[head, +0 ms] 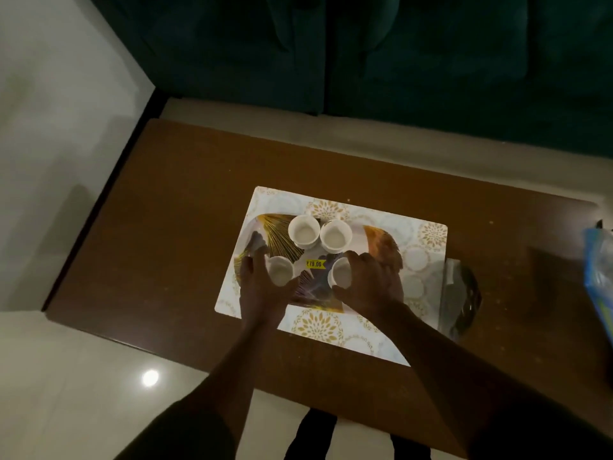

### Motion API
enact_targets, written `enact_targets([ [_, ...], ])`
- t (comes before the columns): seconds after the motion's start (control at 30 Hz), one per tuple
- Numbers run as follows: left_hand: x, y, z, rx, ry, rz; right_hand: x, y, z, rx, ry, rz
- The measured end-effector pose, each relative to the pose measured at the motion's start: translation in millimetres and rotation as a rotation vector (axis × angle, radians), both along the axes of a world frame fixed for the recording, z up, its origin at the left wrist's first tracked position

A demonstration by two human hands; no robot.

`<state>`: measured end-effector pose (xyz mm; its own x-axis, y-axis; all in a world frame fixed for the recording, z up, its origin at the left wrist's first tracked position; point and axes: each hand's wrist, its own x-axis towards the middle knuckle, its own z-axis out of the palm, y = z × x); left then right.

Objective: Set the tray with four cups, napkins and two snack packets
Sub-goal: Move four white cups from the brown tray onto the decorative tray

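Note:
A patterned tray with gold fan shapes and a yellow price sticker lies on a white-and-gold placemat. Two white cups stand side by side at its far edge, the far-left cup and the far-right cup. My left hand wraps around the near-left cup. My right hand grips the near-right cup, which tilts slightly. Both cups are on or just above the tray. A dark shiny snack packet lies right of the mat.
The brown wooden table stands on a pale tiled floor, with a dark green sofa behind it. A blue plastic packet sits at the table's right edge. My legs show below the table's near edge.

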<state>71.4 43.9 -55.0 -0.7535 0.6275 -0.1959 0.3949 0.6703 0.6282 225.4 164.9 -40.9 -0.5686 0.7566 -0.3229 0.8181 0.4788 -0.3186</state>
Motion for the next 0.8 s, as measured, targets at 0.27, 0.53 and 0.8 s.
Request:
enact_targets([
  [0.27,8.5,16.8,-17.3,-0.141,-0.027,0.05,-15.5,-14.6,-11.5,-0.026,0.019,-0.131],
  [0.53,-9.3,-14.4,-13.7,-0.21,0.174,-0.243,0.5,-17.0,3.4,0.047,-0.071,-0.027],
  [0.8,-18.3,-12.7,-17.9,-0.094,0.102,-0.375,-5.1,-25.1,-3.4,-0.106,0.12,-0.186],
])
